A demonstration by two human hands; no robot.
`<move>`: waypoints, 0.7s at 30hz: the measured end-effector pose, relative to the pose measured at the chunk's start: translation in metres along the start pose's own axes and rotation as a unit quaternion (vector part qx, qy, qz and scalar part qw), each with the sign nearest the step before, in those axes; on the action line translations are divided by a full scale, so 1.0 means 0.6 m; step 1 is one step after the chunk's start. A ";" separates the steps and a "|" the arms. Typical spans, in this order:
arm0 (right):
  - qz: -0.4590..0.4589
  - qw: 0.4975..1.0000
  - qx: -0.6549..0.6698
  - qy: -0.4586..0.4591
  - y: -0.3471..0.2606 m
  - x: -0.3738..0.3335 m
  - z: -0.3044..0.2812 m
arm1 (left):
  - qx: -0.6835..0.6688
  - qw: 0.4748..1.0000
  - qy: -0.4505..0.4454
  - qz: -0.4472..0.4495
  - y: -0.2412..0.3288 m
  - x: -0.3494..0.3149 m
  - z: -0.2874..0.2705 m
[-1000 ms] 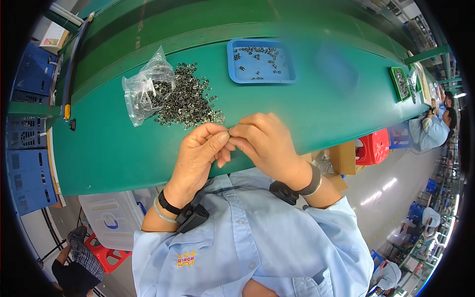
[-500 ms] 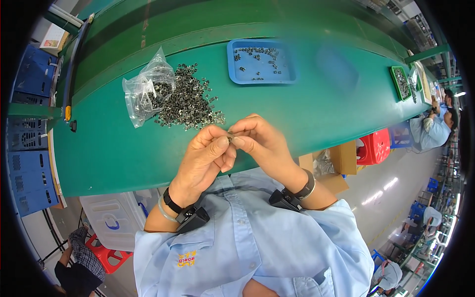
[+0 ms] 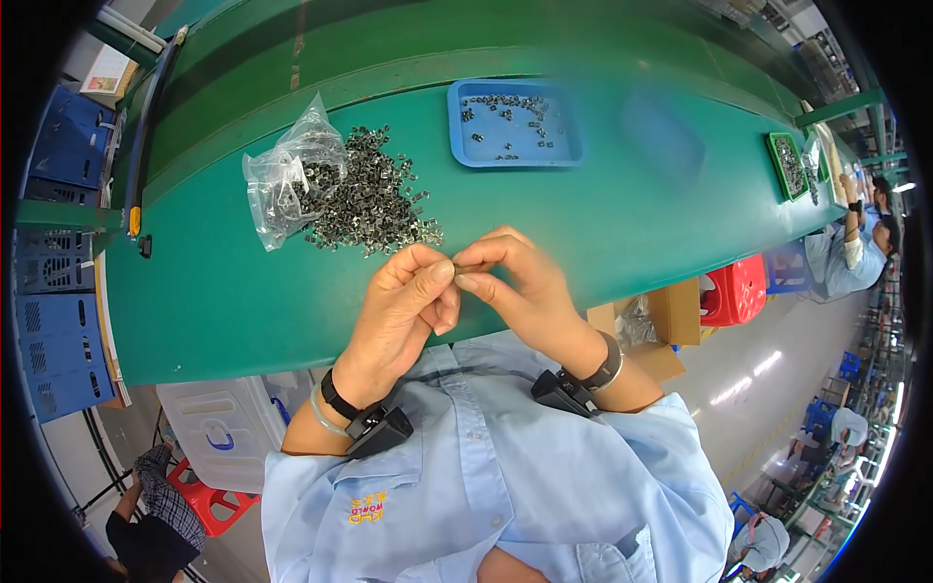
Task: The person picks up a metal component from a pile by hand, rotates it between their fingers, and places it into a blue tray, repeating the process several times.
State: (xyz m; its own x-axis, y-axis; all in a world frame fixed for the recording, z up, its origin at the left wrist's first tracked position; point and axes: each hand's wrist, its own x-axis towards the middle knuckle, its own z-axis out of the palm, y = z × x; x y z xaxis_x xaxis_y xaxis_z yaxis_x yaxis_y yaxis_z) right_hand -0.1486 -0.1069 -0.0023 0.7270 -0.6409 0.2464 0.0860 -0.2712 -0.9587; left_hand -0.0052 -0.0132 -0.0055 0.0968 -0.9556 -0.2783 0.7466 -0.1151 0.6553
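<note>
My left hand and my right hand meet in front of my chest, over the near edge of the green table. Thumbs and forefingers of both are pinched together on a tiny dark metal part, mostly hidden by the fingertips. Just beyond my left hand spreads a heap of small black and silvery metal parts. A clear plastic bag lies at the heap's left side, some parts inside it. Farther off, a blue tray holds several similar parts scattered over its bottom.
The green tabletop runs to the right, where a green tray of parts stands near another person. Below the table's edge are a translucent storage box, an open cardboard box and a red stool.
My fingertips have shifted slightly around the small part, with my right fingers straighter. The heap and blue tray stay put. At the far right, the other person's arm has risen.
</note>
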 end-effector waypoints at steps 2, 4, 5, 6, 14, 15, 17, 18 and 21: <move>-0.027 0.999 -0.041 0.006 -0.001 0.004 -0.001 | 0.023 1.000 0.009 -0.001 0.004 -0.002 0.004; -0.078 0.989 -0.123 0.018 -0.002 0.006 -0.002 | 0.067 0.997 0.029 -0.002 0.008 -0.004 0.009; -0.079 0.989 -0.123 0.019 -0.001 0.006 -0.003 | 0.067 0.997 0.028 -0.002 0.010 -0.006 0.013; -0.089 0.987 -0.129 0.025 0.000 0.006 -0.003 | 0.062 0.998 0.029 -0.001 0.014 -0.007 0.017; -0.086 0.991 -0.093 0.041 -0.003 0.003 0.002 | -0.011 1.000 -0.002 -0.007 0.011 -0.009 0.012; -0.088 0.991 -0.091 0.044 -0.003 0.002 0.003 | -0.023 1.000 -0.010 -0.008 0.010 -0.009 0.012; -0.089 0.991 -0.090 0.047 -0.003 0.002 0.005 | -0.037 0.999 -0.018 -0.008 0.009 -0.009 0.010; -0.088 0.991 -0.095 0.047 -0.005 0.002 0.006 | -0.041 0.999 -0.017 -0.008 0.009 -0.008 0.009; -0.084 0.990 -0.105 0.046 -0.008 0.003 0.008 | -0.050 0.999 -0.015 -0.007 0.009 -0.007 0.008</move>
State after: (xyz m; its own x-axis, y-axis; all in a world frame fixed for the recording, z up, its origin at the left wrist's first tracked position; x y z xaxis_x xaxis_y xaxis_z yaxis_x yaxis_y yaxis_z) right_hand -0.1443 -0.1033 0.0019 0.6478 -0.6342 0.4221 0.0507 -0.5169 -0.8545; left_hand -0.0048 -0.0110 0.0022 0.0669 -0.9622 -0.2640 0.8098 -0.1022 0.5778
